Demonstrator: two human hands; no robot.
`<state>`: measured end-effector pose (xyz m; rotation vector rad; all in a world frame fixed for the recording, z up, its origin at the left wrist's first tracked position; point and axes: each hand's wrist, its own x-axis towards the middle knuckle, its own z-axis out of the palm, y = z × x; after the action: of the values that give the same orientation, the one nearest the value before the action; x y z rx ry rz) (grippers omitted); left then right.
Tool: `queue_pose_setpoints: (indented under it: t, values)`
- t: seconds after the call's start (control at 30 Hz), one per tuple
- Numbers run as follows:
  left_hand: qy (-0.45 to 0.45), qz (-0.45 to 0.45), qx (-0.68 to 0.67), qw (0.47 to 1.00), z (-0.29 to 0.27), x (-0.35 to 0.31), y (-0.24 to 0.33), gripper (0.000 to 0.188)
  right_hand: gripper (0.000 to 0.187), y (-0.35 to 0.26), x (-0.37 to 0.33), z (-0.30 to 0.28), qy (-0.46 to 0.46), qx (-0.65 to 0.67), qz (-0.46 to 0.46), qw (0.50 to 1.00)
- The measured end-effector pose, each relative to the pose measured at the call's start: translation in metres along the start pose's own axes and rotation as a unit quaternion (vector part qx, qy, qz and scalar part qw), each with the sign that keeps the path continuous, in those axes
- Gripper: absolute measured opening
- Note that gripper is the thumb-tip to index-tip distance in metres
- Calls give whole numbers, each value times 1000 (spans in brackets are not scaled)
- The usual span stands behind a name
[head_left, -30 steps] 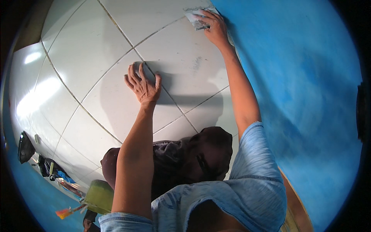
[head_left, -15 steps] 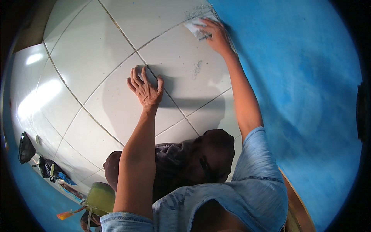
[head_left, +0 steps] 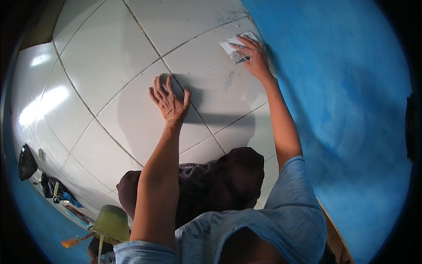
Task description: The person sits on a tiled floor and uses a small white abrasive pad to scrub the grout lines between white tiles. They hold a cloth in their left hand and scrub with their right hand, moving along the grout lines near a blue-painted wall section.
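My right hand (head_left: 257,58) is at the far right, beside the blue wall. Its fingers lie over a white sheet (head_left: 229,46) with dark grey smudges, held against the tiled floor (head_left: 132,105). Whether the sheet is paper or cloth I cannot tell. My left hand (head_left: 170,102) rests on the floor in the middle, palm down, fingers bent and apart, with nothing in it. Grey specks (head_left: 229,79) mark the tile between the hands, and a darker smear (head_left: 228,16) lies beyond the sheet at the wall's foot.
The blue wall (head_left: 343,110) runs along my right side. At the lower left are an olive-green container (head_left: 110,224), a brush with orange bristles (head_left: 70,242) and black plastic bags (head_left: 27,163). My bent knees, in dark cloth (head_left: 239,176), are close below the hands.
My right hand has drawn the white sheet back toward me and slightly to the right along the wall. My left hand keeps its place on the floor; the view has shifted a little.
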<state>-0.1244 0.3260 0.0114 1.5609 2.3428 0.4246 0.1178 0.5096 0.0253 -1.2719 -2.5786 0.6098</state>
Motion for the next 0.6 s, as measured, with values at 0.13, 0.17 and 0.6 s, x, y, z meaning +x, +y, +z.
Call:
queue_pose_setpoints:
  t: [0.13, 0.17, 0.6]
  values:
    - [9, 3, -4, 1000, 2, 1, 0, 62, 62, 8, 41, 2, 40, -16, -35, 998]
    - [12, 5, -4, 1000, 2, 3, 2, 63, 62, 14, 52, 0, 36, -37, -45, 998]
    - [1, 7, 21, 1000, 1, 0, 1, 65, 56, -1, 47, 13, 80, -116, -25, 990]
